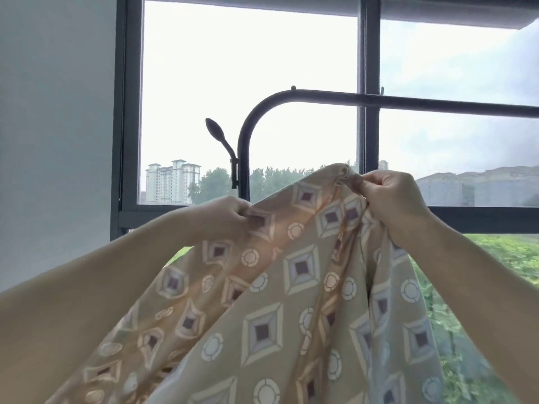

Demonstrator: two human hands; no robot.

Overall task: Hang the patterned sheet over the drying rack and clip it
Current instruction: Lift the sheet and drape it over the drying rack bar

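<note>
Patterned sheet is held up in the air by both hands, so the task is, by my judgement, only at its first step. The left grip has its fingers curled round the sheet's upper edge and pinches the cloth. The right grip, higher and well apart from the left, is closed on a bunched length of the same edge, with a small gathered peak of fabric standing just beside its fingertips. Between the two grips the edge runs taut and slanted, and from it the cloth falls in loose folds out of the bottom of the view.

Beyond the hands stands the drying rack, a dark tube that bends up from an upright post into a level top rail. That rail is bare and sits well above the sheet's highest point; no cloth touches it. A dark hook juts from the post on the left. Behind the rack is the window frame.

Still to do: lift the edge over the rail, let it hang on both sides, and clip it. No clip is in view.
</note>
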